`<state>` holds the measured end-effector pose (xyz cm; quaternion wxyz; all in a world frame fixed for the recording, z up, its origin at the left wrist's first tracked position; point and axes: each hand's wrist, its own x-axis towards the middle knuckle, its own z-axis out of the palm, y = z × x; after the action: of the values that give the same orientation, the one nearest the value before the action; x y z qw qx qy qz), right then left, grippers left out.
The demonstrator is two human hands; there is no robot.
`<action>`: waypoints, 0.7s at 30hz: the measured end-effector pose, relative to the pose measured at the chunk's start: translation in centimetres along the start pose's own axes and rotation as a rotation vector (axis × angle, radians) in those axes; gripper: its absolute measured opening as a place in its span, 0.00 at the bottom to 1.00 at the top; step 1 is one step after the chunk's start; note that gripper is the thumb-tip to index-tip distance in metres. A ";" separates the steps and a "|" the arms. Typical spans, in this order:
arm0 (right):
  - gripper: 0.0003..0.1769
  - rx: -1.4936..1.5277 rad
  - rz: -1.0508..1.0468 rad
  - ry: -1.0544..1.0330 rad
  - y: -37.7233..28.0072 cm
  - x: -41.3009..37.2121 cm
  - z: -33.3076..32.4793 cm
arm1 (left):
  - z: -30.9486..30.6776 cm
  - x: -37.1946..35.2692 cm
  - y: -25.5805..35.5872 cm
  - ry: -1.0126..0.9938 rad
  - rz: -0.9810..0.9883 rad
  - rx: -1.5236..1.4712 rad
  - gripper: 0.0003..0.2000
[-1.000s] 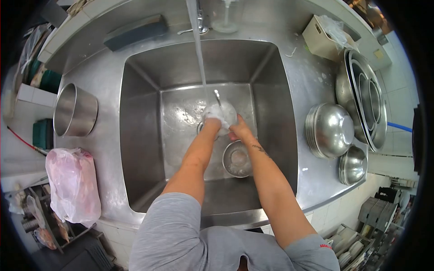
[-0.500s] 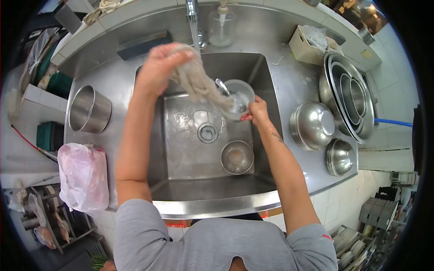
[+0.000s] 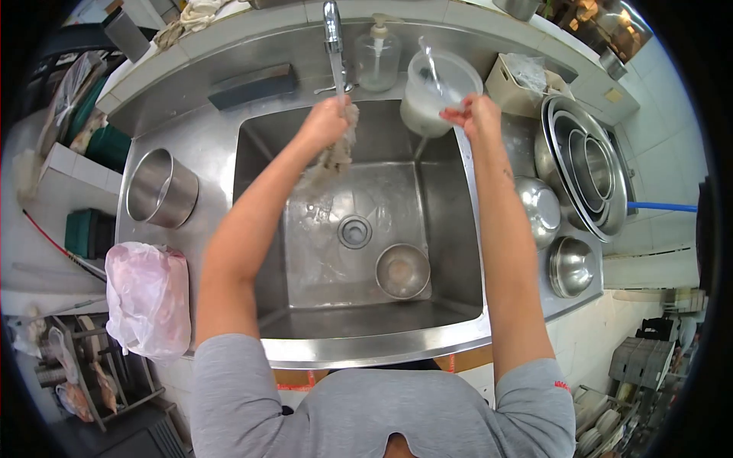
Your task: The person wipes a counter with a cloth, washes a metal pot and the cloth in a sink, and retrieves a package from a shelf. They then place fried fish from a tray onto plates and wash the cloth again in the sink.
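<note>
Under the tap [image 3: 332,34], my left hand [image 3: 326,122] grips a wet beige cloth [image 3: 336,156] that hangs over the sink [image 3: 359,174]. My right hand [image 3: 475,118] pinches the rim of a translucent white tub [image 3: 427,107] at the sink's back right corner. Inside the tub leans a spoon-like utensil [image 3: 432,65], its handle sticking up. Water appears to run from the tap beside my left hand. A small metal bowl [image 3: 402,272] rests on the sink floor, to the right of the drain [image 3: 355,232].
A steel pot [image 3: 162,188] and a pink plastic bag [image 3: 147,299] lie left of the sink. On the right are stacked bowls [image 3: 573,267], large nested basins [image 3: 553,153] and a beige bin [image 3: 511,91]. A soap bottle [image 3: 378,57] stands behind the sink.
My right hand has lifted the tub from inside the sink to its back right corner. My left hand has moved right and down, taking the cloth away from the tub to the tap.
</note>
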<state>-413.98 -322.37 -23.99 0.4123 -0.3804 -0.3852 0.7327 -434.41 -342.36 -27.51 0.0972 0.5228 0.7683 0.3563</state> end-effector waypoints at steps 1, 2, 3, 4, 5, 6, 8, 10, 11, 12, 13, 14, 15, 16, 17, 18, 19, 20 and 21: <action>0.09 0.005 -0.029 -0.014 0.0 1.2 0.4 | 1.5 0.4 0.0 -0.007 -0.034 0.148 0.15; 0.10 0.009 -0.059 -0.032 0.1 2.4 0.8 | 2.7 0.7 -0.3 -0.019 -0.026 0.130 0.15; 0.11 0.012 -0.088 -0.052 0.3 3.5 1.1 | 4.0 1.0 -0.9 -0.029 -0.020 0.112 0.14; 0.12 0.055 -0.163 -0.092 1.1 4.9 0.9 | 4.7 1.0 -1.0 -0.039 -0.015 0.094 0.14; 0.13 0.099 -0.239 -0.133 1.9 6.1 0.6 | 5.0 1.2 -1.1 -0.047 -0.023 0.078 0.13; 0.14 0.146 -0.317 -0.171 2.5 6.8 0.5 | 5.2 1.4 -0.9 -0.055 -0.028 0.061 0.13; 0.15 -0.034 -0.373 -0.108 4.6 3.6 0.6 | 4.8 1.5 -0.2 -0.043 -0.096 -0.032 0.12; 0.16 -0.367 -0.075 -0.113 8.6 0.8 -0.1 | 3.6 1.3 1.2 0.013 -0.224 -0.193 0.11; 0.22 -0.506 0.116 -0.089 10.7 -1.6 0.4 | 4.0 0.9 1.4 0.054 -0.221 -0.251 0.11; 0.27 -0.475 0.392 -0.062 13.5 -2.2 0.7 | 4.6 0.5 1.8 0.096 -0.219 -0.306 0.12; 0.32 -0.252 0.614 -0.011 15.3 -3.5 2.0 | 5.2 -0.1 2.2 0.141 -0.217 -0.358 0.14; 0.31 -0.169 0.719 -0.133 16.5 -3.8 2.5 | 5.5 -1.4 3.6 0.120 -0.217 -0.487 0.15; 0.27 0.122 0.687 -0.276 18.6 -3.6 2.3 | 7.4 -2.4 3.5 0.276 -0.107 -0.221 0.16; 0.22 0.418 0.646 -0.409 21.1 -3.3 1.8 | 8.2 -3.9 4.2 0.252 -0.077 -0.214 0.12; 0.18 0.720 0.592 -0.533 22.7 -3.3 1.8 | 8.9 -4.5 3.7 0.253 -0.104 -0.176 0.11; 0.17 0.490 0.585 -0.463 22.6 -3.7 2.8 | 9.5 -5.1 2.7 0.248 -0.128 -0.137 0.10; 0.16 0.262 0.571 -0.390 21.5 -4.4 4.3 | 9.1 -5.4 1.0 0.211 -0.255 -0.098 0.10; 0.14 0.032 0.544 -0.320 20.7 -4.6 5.5 | 8.0 -5.1 -1.2 0.180 -0.376 -0.061 0.10; 0.14 -0.153 0.570 -0.359 20.5 -4.5 5.3 | 7.4 -4.6 -2.7 0.150 -0.498 -0.030 0.10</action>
<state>-423.30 -335.18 -38.76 0.0870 -0.3673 -0.3837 0.8428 -430.51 -343.58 -35.70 0.1323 0.2883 0.8730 0.3704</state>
